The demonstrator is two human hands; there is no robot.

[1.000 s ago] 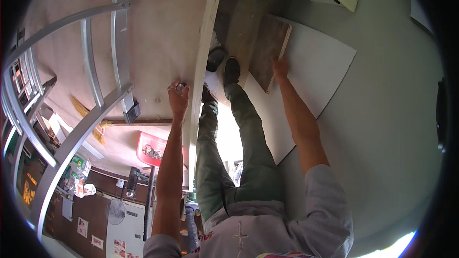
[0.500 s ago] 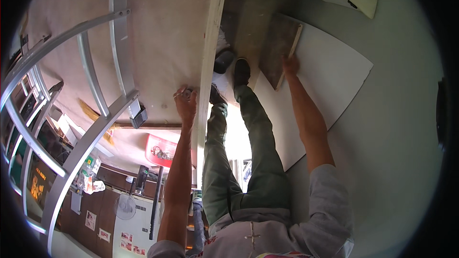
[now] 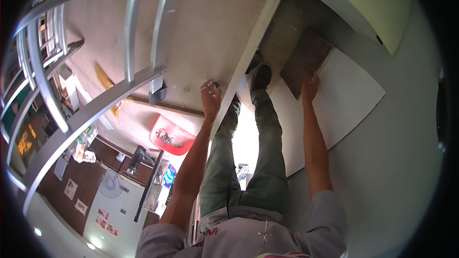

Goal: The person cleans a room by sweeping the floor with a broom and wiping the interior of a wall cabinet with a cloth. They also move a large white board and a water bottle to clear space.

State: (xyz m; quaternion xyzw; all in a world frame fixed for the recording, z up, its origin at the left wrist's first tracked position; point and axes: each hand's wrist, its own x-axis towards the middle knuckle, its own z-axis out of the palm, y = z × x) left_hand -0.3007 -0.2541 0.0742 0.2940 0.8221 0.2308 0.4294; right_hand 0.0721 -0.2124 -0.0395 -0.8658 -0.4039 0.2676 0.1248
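Observation:
My left hand point(image 3: 211, 101) is at the tan door-like panel point(image 3: 210, 33), near its long edge. Its fingers are curled round a small, round, dark-and-grey knob-like thing point(image 3: 214, 86), partly hidden by them. On the other side, my right hand point(image 3: 310, 88) grips the edge of a dark brown rectangular board point(image 3: 308, 59), with the thumb side toward me. Behind that hand and board spreads a large white sheet point(image 3: 344, 91). Both arms are stretched out ahead of me.
A silver metal frame like a ladder point(image 3: 91, 114) curves across the left. Beyond the panel's lower edge are a pink tray point(image 3: 179, 149) with small items and a straw broom point(image 3: 107, 83). A pale yellow-green casing point(image 3: 377, 5) stands upper right. My shoe point(image 3: 262, 74) is between panel and board.
The view has turned, so panel, ladder-like frame and left hand appear farther right. The brown board is tilted differently, and its pale edge shows less. Both hands keep their hold.

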